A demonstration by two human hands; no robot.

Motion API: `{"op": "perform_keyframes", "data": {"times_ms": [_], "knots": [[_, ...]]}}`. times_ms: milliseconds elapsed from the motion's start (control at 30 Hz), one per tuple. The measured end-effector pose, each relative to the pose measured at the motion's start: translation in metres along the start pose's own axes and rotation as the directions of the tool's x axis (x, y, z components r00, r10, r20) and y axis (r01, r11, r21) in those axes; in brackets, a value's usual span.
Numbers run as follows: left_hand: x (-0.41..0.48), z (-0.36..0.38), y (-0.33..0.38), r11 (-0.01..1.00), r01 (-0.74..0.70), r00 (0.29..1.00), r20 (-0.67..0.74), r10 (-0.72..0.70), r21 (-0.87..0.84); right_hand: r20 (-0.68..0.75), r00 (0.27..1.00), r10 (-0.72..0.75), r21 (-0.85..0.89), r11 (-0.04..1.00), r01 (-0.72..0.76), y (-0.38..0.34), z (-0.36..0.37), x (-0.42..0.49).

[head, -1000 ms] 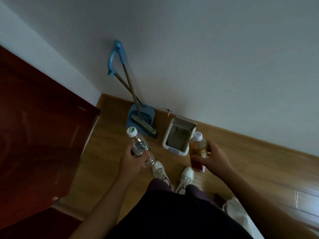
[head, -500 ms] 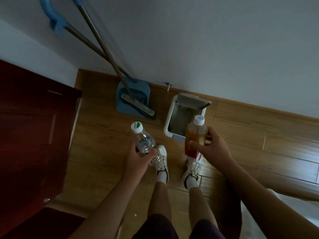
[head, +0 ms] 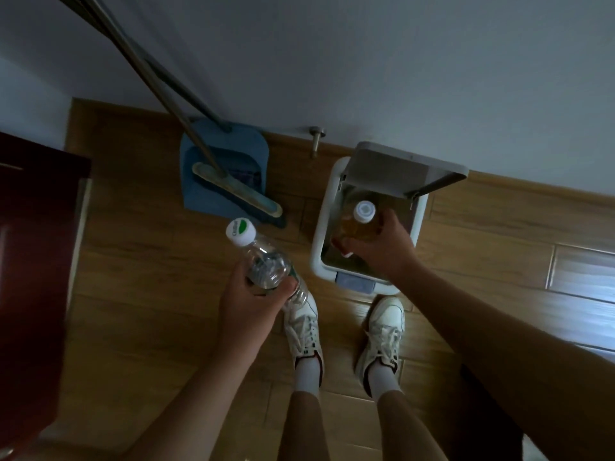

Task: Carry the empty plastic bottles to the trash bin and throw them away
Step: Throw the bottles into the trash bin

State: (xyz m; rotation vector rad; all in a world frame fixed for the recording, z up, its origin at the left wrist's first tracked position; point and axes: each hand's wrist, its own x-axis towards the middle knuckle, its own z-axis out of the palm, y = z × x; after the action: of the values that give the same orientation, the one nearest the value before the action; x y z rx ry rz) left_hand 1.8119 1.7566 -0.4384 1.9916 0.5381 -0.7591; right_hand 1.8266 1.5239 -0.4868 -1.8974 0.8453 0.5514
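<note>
A white trash bin (head: pixel 320 241) stands on the wood floor by the wall, its lid (head: pixel 399 171) raised. My right hand (head: pixel 382 251) grips an amber bottle with a white cap (head: pixel 361 224) and holds it over the bin's open mouth. My left hand (head: pixel 249 301) grips a clear bottle with a white and green cap (head: pixel 266 264), held to the left of the bin, above my left shoe.
A blue dustpan (head: pixel 226 171) and a broom (head: pixel 236 191) lean against the wall left of the bin. A dark red door (head: pixel 30 277) stands at the left. A metal door stop (head: pixel 316 138) sits at the skirting. My white shoes (head: pixel 382 331) stand just before the bin.
I have stepped closer to the bin and look more steeply down. My right hand has moved the amber bottle forward over the bin's opening. The left hand keeps its bottle beside the bin.
</note>
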Motion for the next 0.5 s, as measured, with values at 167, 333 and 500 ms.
{"op": "perform_keyframes", "data": {"times_ms": [167, 333, 500], "knots": [[0.002, 0.001, -0.013, 1.0, 0.012, 1.0, -0.001, -0.012, 0.02, 0.051, 0.998, 0.025, -0.113, 0.993, -0.019, 0.029, 0.025, 0.006], [0.001, 0.006, -0.006, 0.998, -0.027, 1.0, 0.009, 0.027, 0.063, 0.049, 0.999, 0.016, -0.142, 0.99, -0.009, 0.044, 0.015, -0.004], [-0.011, 0.016, 0.028, 0.994, -0.093, 0.996, 0.011, 0.092, 0.065, -0.004, 0.999, 0.047, -0.116, 0.992, -0.047, 0.052, -0.026, -0.031]]}}
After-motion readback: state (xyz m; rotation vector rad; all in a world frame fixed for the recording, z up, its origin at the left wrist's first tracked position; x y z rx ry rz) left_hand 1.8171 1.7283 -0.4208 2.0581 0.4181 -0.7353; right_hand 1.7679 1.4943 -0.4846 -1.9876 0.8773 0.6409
